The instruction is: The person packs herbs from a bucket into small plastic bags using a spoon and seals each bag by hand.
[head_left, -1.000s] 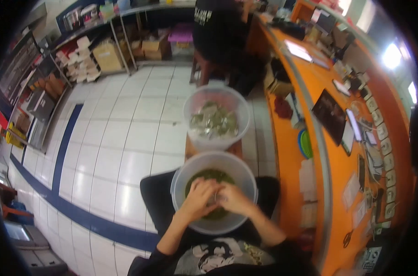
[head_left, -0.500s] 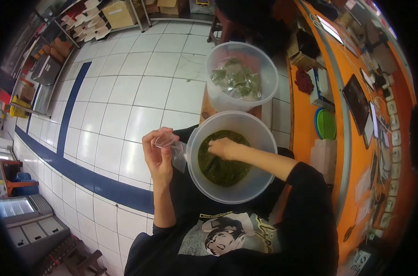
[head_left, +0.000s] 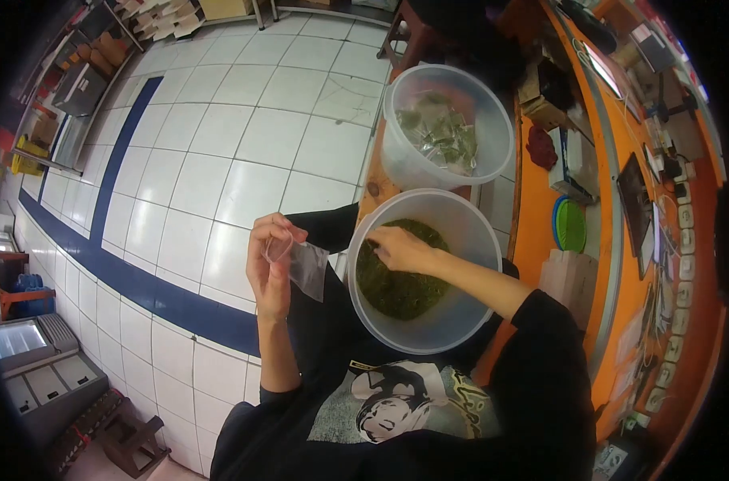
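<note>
My left hand (head_left: 273,255) holds a small clear plastic bag (head_left: 310,271) by its opened mouth, left of the near bucket. Inside that translucent bucket (head_left: 476,228), between my legs, lies a dark green, wet-looking mass (head_left: 404,280). My right hand (head_left: 400,248) is in the bucket just over the green mass, fingers drawn together; what they grip, if anything, is too small to make out. Behind it stands a second translucent bucket (head_left: 496,148) with several clear packets (head_left: 440,132) of green content.
The far bucket rests on a wooden stool or bench (head_left: 374,188). An orange counter (head_left: 601,192) with shelves runs along the right. A person in dark clothes (head_left: 468,32) sits beyond the buckets. White floor tiles (head_left: 248,188) extend to the left, with a brown stool (head_left: 132,445) lower left.
From both hands together in the near bucket, my left hand has moved out left with the bag, while my right hand stays inside. The view has tilted downward and shifted left.
</note>
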`<state>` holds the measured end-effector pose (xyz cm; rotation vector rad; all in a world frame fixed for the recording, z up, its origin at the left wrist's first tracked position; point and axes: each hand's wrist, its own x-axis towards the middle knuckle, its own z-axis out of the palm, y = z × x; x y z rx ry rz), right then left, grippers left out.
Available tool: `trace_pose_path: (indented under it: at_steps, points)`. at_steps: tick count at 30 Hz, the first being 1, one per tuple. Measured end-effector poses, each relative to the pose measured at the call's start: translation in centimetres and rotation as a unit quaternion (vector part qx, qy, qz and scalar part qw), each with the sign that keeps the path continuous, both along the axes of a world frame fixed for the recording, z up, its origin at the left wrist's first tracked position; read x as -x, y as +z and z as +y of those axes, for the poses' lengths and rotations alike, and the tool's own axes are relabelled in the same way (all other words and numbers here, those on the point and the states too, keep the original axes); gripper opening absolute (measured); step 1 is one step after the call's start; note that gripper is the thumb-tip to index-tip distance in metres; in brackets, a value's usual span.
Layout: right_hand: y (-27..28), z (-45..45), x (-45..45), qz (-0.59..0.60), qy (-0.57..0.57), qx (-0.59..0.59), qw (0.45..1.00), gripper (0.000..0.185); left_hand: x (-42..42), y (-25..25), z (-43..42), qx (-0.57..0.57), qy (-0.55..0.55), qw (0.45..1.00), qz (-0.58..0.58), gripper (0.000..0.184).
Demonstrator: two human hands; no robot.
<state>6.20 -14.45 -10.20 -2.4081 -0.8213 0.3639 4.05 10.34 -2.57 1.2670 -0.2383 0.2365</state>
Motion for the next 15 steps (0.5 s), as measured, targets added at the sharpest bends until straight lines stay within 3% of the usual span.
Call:
trace_pose_path:
  at_steps: [2, 6, 8, 11, 14, 15]
  points:
    - [0.7, 0.0, 0.1, 0.177, -0.136, -0.076, 0.972, 0.021, -0.3, -0.2, 0.0, 0.023, -0.016, 0.999, -0.018, 0.051]
    - [-5.8, -0.4, 1.8, 0.186, -0.151, -0.087, 0.967, 0.017, 0.2, 0.3, -0.4, 0.027, -0.014, 1.0, -0.009, 0.053]
    - [-7.3, -0.3, 2.8, 0.313, -0.166, -0.049, 0.934, 0.017, 0.4, 0.5, -0.6, -0.013, 0.007, 1.0, 0.008, 0.057]
    - [-7.1, -1.5, 1.6, 0.327, -0.202, -0.072, 0.921, 0.018, 0.6, 0.3, -0.3, -0.019, 0.014, 0.999, -0.021, 0.048]
    - [-2.9, -3.4, -0.1, 0.329, -0.234, -0.067, 0.913, 0.017, 0.9, 0.7, -0.2, -0.029, 0.026, 0.999, -0.013, 0.043]
    - [-1.5, -4.1, -0.1, 0.341, -0.256, -0.151, 0.892, 0.014, 0.9, 0.9, -0.4, -0.028, 0.024, 0.999, -0.016, 0.043]
